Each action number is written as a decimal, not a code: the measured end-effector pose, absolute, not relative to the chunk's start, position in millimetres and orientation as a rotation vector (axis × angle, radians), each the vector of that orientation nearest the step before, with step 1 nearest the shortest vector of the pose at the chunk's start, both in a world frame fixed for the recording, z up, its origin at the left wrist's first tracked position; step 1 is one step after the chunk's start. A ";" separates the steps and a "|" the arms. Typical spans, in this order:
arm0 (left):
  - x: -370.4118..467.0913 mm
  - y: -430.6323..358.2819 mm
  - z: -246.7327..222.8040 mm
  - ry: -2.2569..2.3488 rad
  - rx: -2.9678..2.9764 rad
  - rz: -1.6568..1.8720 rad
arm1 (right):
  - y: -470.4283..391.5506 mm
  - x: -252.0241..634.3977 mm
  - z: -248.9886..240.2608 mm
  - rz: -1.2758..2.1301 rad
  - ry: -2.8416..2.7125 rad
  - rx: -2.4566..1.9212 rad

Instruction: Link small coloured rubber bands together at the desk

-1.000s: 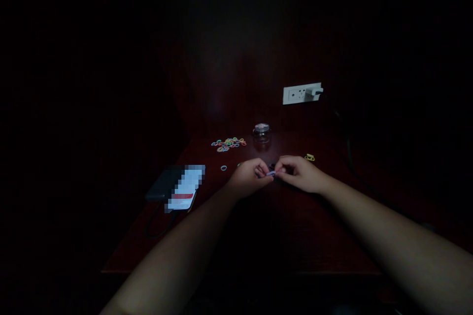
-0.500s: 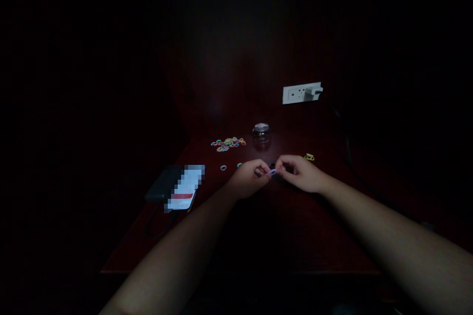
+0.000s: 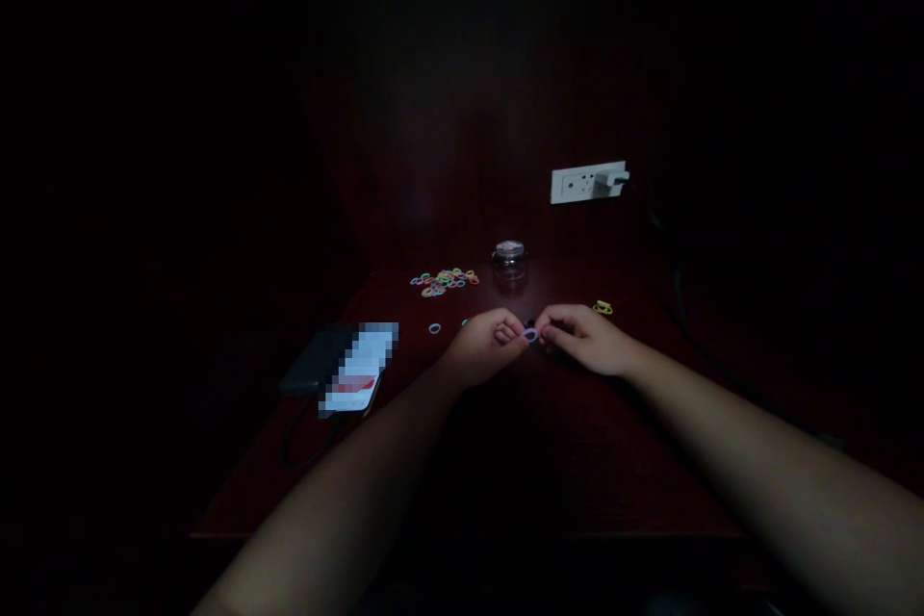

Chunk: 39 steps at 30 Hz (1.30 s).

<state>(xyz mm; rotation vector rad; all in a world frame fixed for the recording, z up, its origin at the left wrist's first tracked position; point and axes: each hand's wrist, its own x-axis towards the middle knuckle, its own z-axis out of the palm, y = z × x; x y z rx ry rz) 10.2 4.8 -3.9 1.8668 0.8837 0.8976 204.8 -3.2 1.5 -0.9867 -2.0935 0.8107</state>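
Lilac band point(image 3: 530, 340), a rounder loop than a second ago, opposite sides pinched by both hands point(image 3: 489, 348) point(image 3: 588, 341)

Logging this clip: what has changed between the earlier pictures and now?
The purple ring, held between the left hand and the right hand, shows as a rounder loop than before. Nothing was let go. The pile of rings, jar and phone stayed put.

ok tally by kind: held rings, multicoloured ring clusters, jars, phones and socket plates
Held pale purple ring: 1
Cluster of multicoloured rings: 1
Clear round lidded jar: 1
Lit rectangular phone: 1
White rectangular socket plate: 1
Total: 5
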 end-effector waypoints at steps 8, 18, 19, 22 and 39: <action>10.4 2.5 -0.6 0.893 1.864 0.870 | -4.5 203.5 0.4 0.812 -2.090 -0.959; 10.1 2.9 -0.8 0.874 1.878 0.843 | -4.5 202.6 2.7 0.791 -2.054 -1.018; 10.2 2.2 -0.2 0.875 1.875 0.844 | -4.7 202.3 3.0 0.791 -2.052 -1.022; 10.1 1.1 0.1 0.867 1.873 0.847 | -5.3 201.6 3.8 0.783 -2.066 -1.026; 10.6 3.3 -1.3 0.892 1.877 0.866 | -4.4 203.4 3.6 0.823 -2.127 -1.047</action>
